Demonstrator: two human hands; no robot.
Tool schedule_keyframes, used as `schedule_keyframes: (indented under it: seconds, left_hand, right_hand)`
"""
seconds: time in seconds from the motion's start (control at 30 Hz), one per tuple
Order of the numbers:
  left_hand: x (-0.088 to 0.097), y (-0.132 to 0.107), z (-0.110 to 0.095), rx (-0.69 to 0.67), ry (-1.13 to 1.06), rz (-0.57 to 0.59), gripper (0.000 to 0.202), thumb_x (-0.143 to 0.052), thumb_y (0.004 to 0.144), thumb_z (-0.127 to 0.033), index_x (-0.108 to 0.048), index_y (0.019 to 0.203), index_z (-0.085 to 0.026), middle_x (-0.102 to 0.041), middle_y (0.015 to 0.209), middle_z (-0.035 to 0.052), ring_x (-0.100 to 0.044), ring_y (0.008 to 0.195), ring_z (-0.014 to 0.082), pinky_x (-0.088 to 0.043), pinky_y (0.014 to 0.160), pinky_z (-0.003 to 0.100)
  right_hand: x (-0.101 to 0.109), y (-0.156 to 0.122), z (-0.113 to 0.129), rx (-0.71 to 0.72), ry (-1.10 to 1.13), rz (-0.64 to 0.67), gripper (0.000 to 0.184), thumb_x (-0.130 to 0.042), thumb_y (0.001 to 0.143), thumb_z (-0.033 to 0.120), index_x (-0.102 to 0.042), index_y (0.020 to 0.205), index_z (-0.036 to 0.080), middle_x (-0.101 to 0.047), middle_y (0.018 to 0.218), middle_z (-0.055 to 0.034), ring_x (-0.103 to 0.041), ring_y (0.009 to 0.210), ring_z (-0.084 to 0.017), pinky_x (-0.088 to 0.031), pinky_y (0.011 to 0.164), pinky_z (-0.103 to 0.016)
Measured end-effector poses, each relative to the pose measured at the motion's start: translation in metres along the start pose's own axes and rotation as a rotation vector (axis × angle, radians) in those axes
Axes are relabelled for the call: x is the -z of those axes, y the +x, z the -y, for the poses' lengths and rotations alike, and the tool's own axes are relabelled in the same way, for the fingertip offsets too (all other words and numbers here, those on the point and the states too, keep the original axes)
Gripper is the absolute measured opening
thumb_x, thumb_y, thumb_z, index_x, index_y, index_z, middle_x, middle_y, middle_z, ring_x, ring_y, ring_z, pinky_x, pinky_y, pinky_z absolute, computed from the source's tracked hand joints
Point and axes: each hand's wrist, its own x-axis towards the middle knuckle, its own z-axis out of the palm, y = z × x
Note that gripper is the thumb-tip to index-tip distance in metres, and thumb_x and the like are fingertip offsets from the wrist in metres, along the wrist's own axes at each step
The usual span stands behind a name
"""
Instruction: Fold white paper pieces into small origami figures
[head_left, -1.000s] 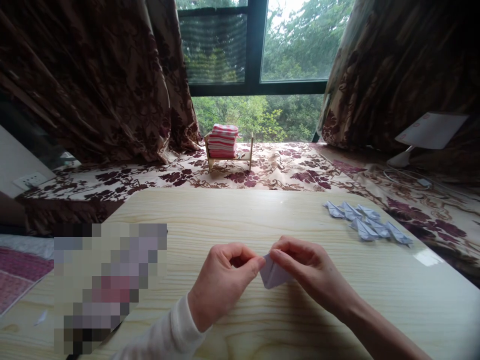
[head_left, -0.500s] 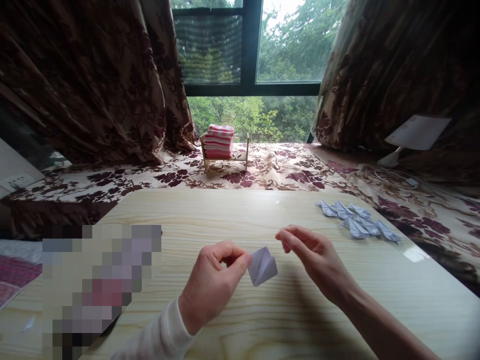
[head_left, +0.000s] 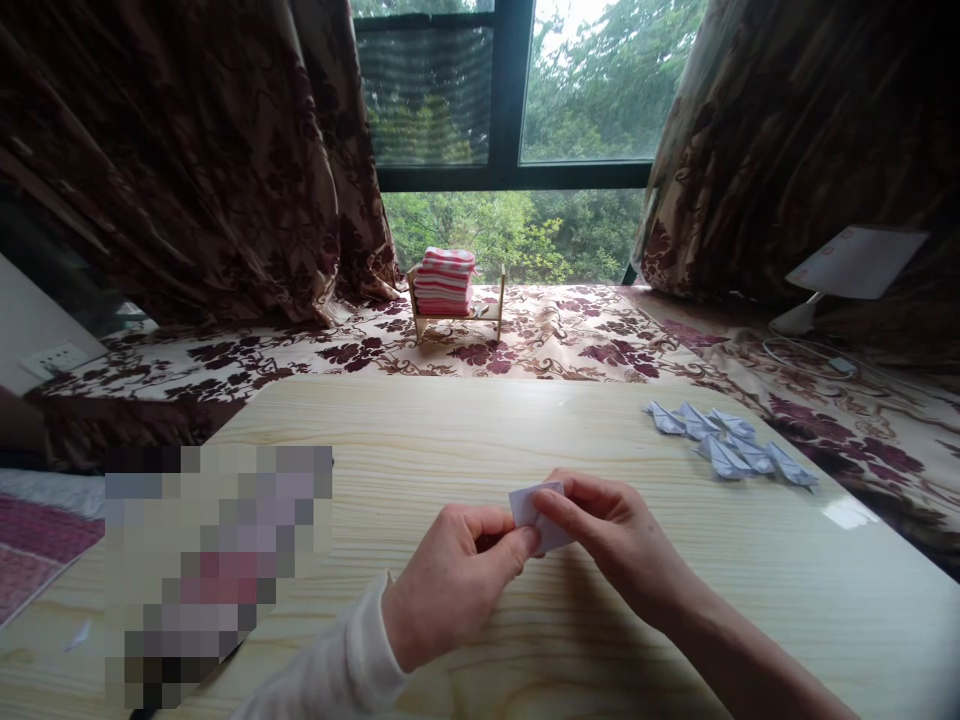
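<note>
A small folded piece of white paper [head_left: 553, 535] is held up over the wooden table, pinched between both hands. My left hand [head_left: 461, 580] grips its lower left part with thumb and forefinger. On its upper right side, the thumb and forefinger of my right hand [head_left: 619, 540] are closed on it. My fingers cover much of the paper, so its folds are partly hidden. Several folded white paper pieces [head_left: 727, 440] lie together at the table's far right.
The light wooden table [head_left: 420, 430] fills the foreground. A pixelated patch hides an object [head_left: 225, 580] at its left, near a paper scrap [head_left: 79, 635]. Beyond, a small wooden rack [head_left: 457, 322] bears folded striped cloths [head_left: 445, 283]. A white lamp [head_left: 855, 262] stands at right.
My right hand has come left and closed on the paper, which only my left hand held before. The paper has turned and shifted slightly right. The view has swung a little left.
</note>
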Motion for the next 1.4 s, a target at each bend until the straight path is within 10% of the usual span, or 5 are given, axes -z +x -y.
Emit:
schedule_keyframes:
  seconds: [0.3,0.57,0.83,1.4]
  left_hand:
    - [0.004,0.004,0.0,0.019,-0.046,-0.206,0.033,-0.054,0.077,-0.036,-0.051,0.051,-0.016,-0.042,0.052,-0.0025,-0.036,0.053,0.0098,-0.028,0.051,0.024]
    - [-0.001,0.003,0.006,-0.077,-0.076,-0.164,0.023,-0.058,0.077,-0.033,-0.064,0.065,-0.014,-0.044,0.058,-0.0018,-0.038,0.059,0.0118,-0.03,0.055,0.025]
    - [0.006,0.003,0.001,0.043,-0.011,-0.256,0.025,-0.057,0.071,-0.034,-0.061,0.057,-0.013,-0.038,0.049,-0.0044,-0.031,0.051,0.0093,-0.024,0.05,0.025]
    - [0.004,0.027,-0.011,-0.054,0.032,-0.079,0.022,-0.056,0.07,-0.029,-0.053,0.053,-0.015,-0.037,0.052,-0.0036,-0.031,0.053,0.0096,-0.022,0.049,0.024]
  right_hand:
    - [0.007,0.0,-0.001,0.025,-0.13,0.005,0.04,-0.06,0.079,0.052,-0.062,0.061,0.017,-0.055,0.06,0.0013,-0.048,0.06,-0.012,-0.04,0.058,-0.024]
    - [0.0,0.002,-0.004,0.032,-0.129,0.062,0.032,-0.065,0.075,0.047,-0.067,0.068,0.017,-0.066,0.068,-0.0023,-0.056,0.067,-0.016,-0.044,0.065,-0.028]
    - [0.027,0.007,0.002,0.087,-0.23,-0.339,0.037,-0.062,0.074,0.053,-0.059,0.061,0.019,-0.048,0.055,0.0027,-0.043,0.056,-0.012,-0.038,0.053,-0.025]
    - [0.019,0.002,-0.006,0.195,-0.2,-0.223,0.026,-0.062,0.081,0.043,-0.059,0.09,0.019,-0.064,0.08,-0.0028,-0.061,0.072,-0.016,-0.048,0.062,-0.027]
